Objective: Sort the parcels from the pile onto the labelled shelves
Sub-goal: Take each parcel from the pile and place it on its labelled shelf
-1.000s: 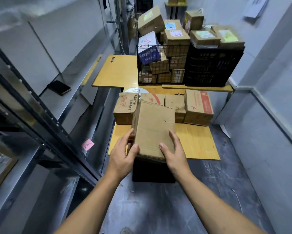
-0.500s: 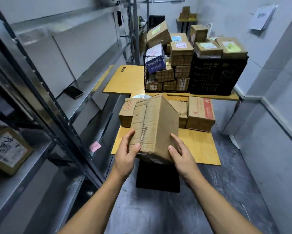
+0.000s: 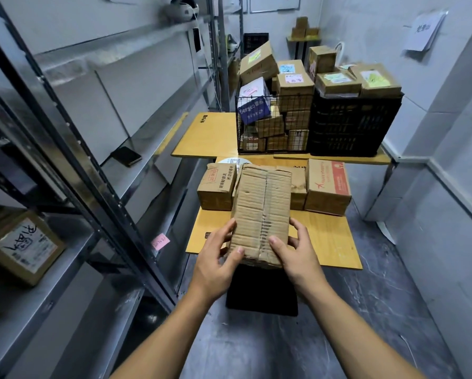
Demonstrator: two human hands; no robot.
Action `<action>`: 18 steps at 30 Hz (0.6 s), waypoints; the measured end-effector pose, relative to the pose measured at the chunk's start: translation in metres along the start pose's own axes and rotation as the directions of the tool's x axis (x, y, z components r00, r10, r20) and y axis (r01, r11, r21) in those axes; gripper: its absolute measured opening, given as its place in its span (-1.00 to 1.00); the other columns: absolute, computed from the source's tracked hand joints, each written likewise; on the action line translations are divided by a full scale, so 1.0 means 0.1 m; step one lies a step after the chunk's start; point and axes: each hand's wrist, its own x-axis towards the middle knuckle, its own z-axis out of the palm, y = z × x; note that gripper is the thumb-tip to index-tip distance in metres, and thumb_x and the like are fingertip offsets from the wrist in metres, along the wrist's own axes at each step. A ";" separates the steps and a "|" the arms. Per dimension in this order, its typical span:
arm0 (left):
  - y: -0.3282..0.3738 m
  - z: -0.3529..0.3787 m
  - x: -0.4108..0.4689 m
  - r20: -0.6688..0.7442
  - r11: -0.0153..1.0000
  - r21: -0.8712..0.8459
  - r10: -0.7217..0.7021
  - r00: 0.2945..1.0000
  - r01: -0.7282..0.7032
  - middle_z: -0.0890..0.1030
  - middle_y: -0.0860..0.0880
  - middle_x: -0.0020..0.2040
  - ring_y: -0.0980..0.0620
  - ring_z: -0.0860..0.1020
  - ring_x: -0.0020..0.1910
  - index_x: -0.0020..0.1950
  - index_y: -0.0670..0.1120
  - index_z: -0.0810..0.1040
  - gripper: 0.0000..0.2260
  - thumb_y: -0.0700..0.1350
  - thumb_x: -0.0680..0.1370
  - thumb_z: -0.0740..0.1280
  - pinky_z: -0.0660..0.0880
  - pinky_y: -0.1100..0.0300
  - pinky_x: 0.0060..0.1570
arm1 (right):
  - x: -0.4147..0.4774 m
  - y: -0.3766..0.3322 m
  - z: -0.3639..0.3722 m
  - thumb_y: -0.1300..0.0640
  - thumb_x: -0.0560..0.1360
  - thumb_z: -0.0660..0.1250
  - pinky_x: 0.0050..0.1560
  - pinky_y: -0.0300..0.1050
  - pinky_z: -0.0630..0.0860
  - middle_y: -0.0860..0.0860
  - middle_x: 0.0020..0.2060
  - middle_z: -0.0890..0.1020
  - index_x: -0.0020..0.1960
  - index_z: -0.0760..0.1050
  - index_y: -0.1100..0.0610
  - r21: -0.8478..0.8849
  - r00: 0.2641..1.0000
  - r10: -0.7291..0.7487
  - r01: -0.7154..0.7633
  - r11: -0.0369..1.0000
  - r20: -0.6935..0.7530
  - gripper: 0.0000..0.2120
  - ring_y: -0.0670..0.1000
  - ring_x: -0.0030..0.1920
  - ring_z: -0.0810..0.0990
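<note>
1. Currently in hand: brown cardboard parcel (image 3: 262, 212), creased, tape strip down its middle, long side pointing away from me. Held up in front of me, over near edge of low wooden table (image 3: 327, 242) and a black item (image 3: 259, 294) on the floor.
2. L hand (image 3: 215, 258): clasps parcel's near-left corner, thumb on top face, fingers curled round the side.
3. R hand (image 3: 297, 255): clasps near-right corner, thumb on top, fingers wrapped along right side.
4. Low wooden table, far edge: row of boxes, incl. left box (image 3: 217, 188) w/ red stamp + black print and right box (image 3: 327, 186) w/ red print. Middle ones partly hidden behind parcel.
5. Upper wooden table (image 3: 210, 135), beyond the row: wire basket (image 3: 273, 124) packed w/ boxes, more stacked above its rim; black crate (image 3: 349, 124) just beside it on the right, labelled boxes on top.
6. Metal rack (image 3: 152, 138), along my left, several tiers.
7. Rack, mid tier: dark phone (image 3: 126, 156) lying flat.
8. Rack, lower tier edge: pink note (image 3: 160, 241) w/ handwriting, too small to read.
9. Rack, lower tier, nearest me: shelved box (image 3: 21, 247) w/ white label, big black handwriting.
10. Right wall, up high: paper sheet (image 3: 423, 31), writing not legible.
</note>
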 end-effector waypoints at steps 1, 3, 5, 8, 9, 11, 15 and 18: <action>0.00 -0.03 0.00 -0.024 0.999 -0.039 -0.012 1.000 0.011 0.51 0.06 0.30 0.11 0.50 0.28 0.43 0.19 0.35 -0.51 0.13 0.50 0.30 0.50 0.16 0.22 | 0.01 0.00 -0.02 0.09 0.57 0.41 0.03 -0.08 0.64 0.05 0.09 0.68 0.38 0.32 -0.19 0.064 1.000 0.014 -0.014 0.998 0.009 -0.53 -0.05 0.01 0.71; -0.01 -0.09 0.02 -0.087 0.998 -0.061 -0.035 0.996 0.029 0.54 0.03 0.28 0.17 0.52 0.23 0.39 0.21 0.36 -0.53 0.16 0.48 0.28 0.48 0.30 0.16 | 0.03 0.01 -0.07 0.21 0.60 0.35 -0.04 -0.05 0.63 0.14 0.05 0.71 0.37 0.36 -0.09 0.212 0.999 0.033 -0.037 0.977 0.025 -0.58 0.05 0.00 0.72; -0.05 -0.13 0.05 -0.146 0.994 -0.081 -0.087 0.986 0.075 0.53 0.02 0.27 0.25 0.52 0.19 0.35 0.20 0.38 -0.53 0.20 0.44 0.26 0.45 0.39 0.10 | 0.04 0.04 -0.11 0.26 0.61 0.30 -0.03 0.01 0.62 0.18 0.04 0.72 0.39 0.37 -0.03 0.309 0.998 0.038 -0.050 0.950 0.044 -0.60 0.09 -0.03 0.71; -0.21 -0.17 0.07 -0.151 0.985 -0.055 -0.167 0.974 0.161 0.47 0.03 0.33 0.23 0.48 0.25 0.36 0.28 0.34 -0.47 0.27 0.39 0.29 0.46 0.21 0.24 | 0.01 0.06 -0.12 0.30 0.62 0.25 0.00 0.04 0.66 0.19 0.05 0.71 0.35 0.40 -0.03 0.391 0.995 0.048 -0.079 0.917 0.088 -0.63 0.09 -0.04 0.70; -0.24 -0.17 0.06 -0.127 0.982 -0.060 -0.187 0.974 0.181 0.45 0.05 0.36 0.21 0.46 0.29 0.37 0.30 0.32 -0.46 0.28 0.39 0.31 0.43 0.12 0.32 | 0.00 0.08 -0.12 0.30 0.63 0.23 0.00 0.03 0.66 0.19 0.05 0.71 0.35 0.40 -0.04 0.409 0.993 0.053 -0.092 0.908 0.105 -0.63 0.08 -0.04 0.70; -0.23 -0.15 0.03 -0.083 0.974 -0.107 -0.209 0.974 0.200 0.42 0.12 0.40 0.23 0.40 0.36 0.41 0.25 0.30 -0.42 0.25 0.40 0.32 0.33 0.15 0.40 | -0.02 0.07 -0.13 0.31 0.64 0.20 0.01 0.03 0.67 0.20 0.05 0.71 0.35 0.41 -0.05 0.433 0.989 0.063 -0.116 0.894 0.137 -0.63 0.09 -0.03 0.70; -0.11 -0.11 -0.04 -0.091 0.980 -0.113 -0.174 0.980 0.164 0.42 0.22 0.37 0.33 0.41 0.33 0.46 0.08 0.32 -0.40 0.13 0.44 0.34 0.31 0.47 0.24 | -0.03 0.10 -0.16 0.31 0.67 0.16 0.07 -0.05 0.64 0.11 0.12 0.69 0.35 0.47 -0.12 0.301 0.989 0.033 -0.075 0.951 0.143 -0.58 0.03 0.08 0.68; -0.10 -0.12 -0.13 -0.133 0.985 -0.099 -0.154 0.979 0.142 0.45 0.21 0.36 0.30 0.43 0.32 0.43 0.12 0.35 -0.42 0.10 0.43 0.38 0.34 0.39 0.26 | -0.03 0.10 -0.19 0.24 0.67 0.20 0.22 -0.11 0.57 -0.04 0.28 0.57 0.31 0.51 -0.24 0.029 0.990 -0.026 0.022 0.999 0.142 -0.59 -0.09 0.22 0.61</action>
